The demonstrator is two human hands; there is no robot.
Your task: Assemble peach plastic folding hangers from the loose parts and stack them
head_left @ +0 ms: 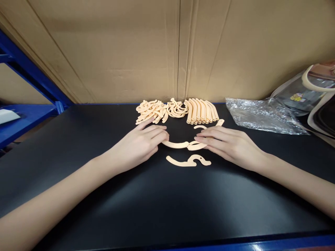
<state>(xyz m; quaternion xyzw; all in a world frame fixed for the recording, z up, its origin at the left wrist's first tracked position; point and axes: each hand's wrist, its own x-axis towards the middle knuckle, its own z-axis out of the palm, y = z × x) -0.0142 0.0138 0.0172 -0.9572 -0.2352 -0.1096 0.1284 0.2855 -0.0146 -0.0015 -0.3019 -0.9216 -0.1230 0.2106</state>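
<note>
Two curved beige strips [176, 144] lie end to end on the black worktop [78, 146], left hand [138, 144] pinching one, right hand [227, 146] the other. Hooked piece [188, 161] just in front; piles of similar parts [178, 111] behind.

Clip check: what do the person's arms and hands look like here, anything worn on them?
The left forearm and right forearm are bare to the frame edge; no sleeves show. The left hand and right hand are ungloved, with no ring, watch or bracelet visible. The fingers are slender, nails short and seemingly unpainted.
</note>
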